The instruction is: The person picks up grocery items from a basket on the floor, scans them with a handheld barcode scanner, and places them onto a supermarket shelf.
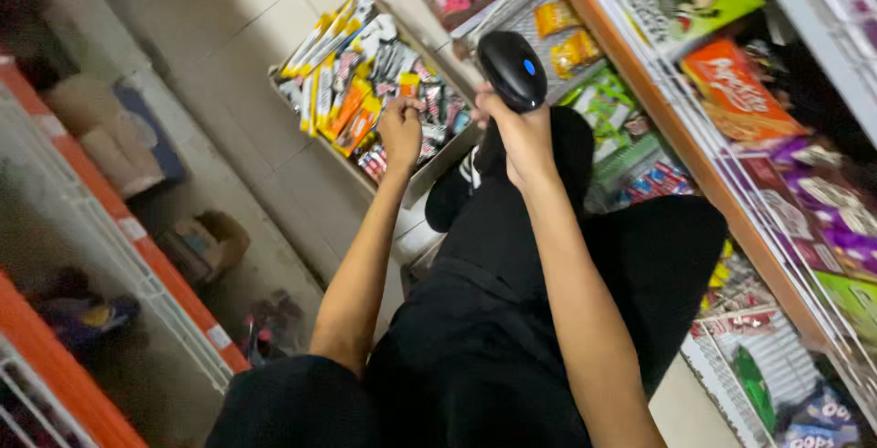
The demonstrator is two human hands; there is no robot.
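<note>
My right hand point(521, 133) grips a black handheld scanner point(512, 66) with a small blue button, its head pointing up toward the shelves. My left hand point(402, 128) reaches down into a cardboard box point(422, 179) on the floor, its fingers closed over a small packet among several yellow, orange, black and white snack packets point(352, 69). The packet itself is mostly hidden by the fingers. My legs in black trousers point(493, 320) fill the middle of the view between both arms.
Store shelves with an orange edge point(694, 160) run along the right, holding colourful snack bags and wire baskets. Another white and orange wire shelf point(137, 256) stands at the left with rolls and small boxes. Tiled floor point(247, 64) lies between them.
</note>
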